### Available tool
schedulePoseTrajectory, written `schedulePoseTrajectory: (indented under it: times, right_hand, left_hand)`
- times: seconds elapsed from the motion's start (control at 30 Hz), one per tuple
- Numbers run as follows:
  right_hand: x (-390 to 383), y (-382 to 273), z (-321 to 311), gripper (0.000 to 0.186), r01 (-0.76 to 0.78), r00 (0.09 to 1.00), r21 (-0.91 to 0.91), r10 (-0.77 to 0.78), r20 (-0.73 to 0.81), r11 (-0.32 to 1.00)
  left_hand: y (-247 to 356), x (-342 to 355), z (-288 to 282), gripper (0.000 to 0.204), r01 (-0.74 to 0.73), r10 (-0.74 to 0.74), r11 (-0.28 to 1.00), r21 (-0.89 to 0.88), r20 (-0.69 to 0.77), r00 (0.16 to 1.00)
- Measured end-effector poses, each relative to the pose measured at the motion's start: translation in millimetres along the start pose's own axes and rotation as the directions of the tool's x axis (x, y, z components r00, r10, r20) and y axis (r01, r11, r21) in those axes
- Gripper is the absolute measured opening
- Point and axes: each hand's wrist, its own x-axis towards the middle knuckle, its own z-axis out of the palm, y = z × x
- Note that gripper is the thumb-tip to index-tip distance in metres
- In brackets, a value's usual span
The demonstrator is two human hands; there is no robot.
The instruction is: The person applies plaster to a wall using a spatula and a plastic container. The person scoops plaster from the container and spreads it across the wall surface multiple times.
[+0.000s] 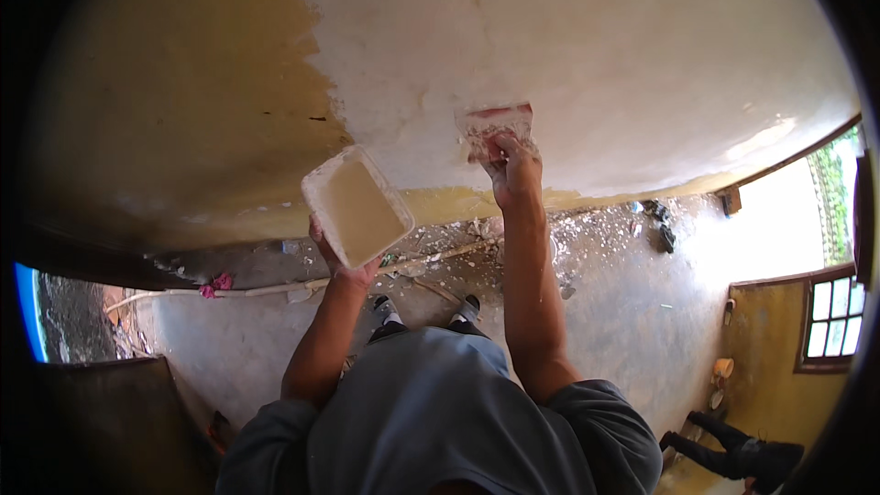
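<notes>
My left hand [356, 275] grips a white rectangular tub [321, 208] from below, its fingers wrapped round the near end and the left side. The tub is tilted and holds a smooth cream-coloured paste [367, 215]. Pinched in my right hand [518, 176] is a flat red putty spreader [502, 115], smeared with whitish paste. Its blade lies at the wall, to the right of the tub; I cannot tell whether the edge touches. A whitish coat [642, 55] covers the wall on the right, ending in a ragged border against bare yellow wall [202, 64] on the left.
A long wooden pole [440, 255] lies along the wall's foot among white flakes [587, 238]. A pink cloth [216, 285] and a dark crumpled bag [662, 225] are on the floor. At the lower right, another person [742, 454] is near a barred window [832, 321]. A bright doorway [775, 220] opens right.
</notes>
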Motion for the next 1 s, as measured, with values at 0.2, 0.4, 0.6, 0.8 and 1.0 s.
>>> schedulePoseTrajectory:
  times: [0.2,0.4,0.6,0.8,1.0]
  right_hand:
    - [35,86,-97,0.009,-0.164,0.966,0.062,0.173,-0.193,0.984]
    - [63,81,-62,0.012,-0.075,0.977,0.034,0.080,-0.196,0.997]
    - [1,8,19,0.011,0.078,0.996,-0.033,-0.079,-0.039,0.996]
    - [66,58,-109,0.012,-0.123,0.940,0.018,0.122,-0.319,0.992]
    - [26,19,-25,0.008,0.118,0.983,-0.072,-0.127,-0.133,0.990]
  left_hand:
    - [39,-12,-3,0.070,0.032,-0.030,0.999,-0.028,0.058,0.998]
    - [60,-12,-23,0.068,0.064,-0.063,0.997,0.031,-0.016,0.998]
    - [67,-18,-31,0.066,0.076,-0.076,0.997,0.004,-0.048,0.996]
    - [47,-11,-22,0.067,0.060,-0.058,0.998,-0.028,0.068,0.996]
    - [47,-26,-23,0.066,0.046,-0.046,0.999,0.009,-0.036,0.998]
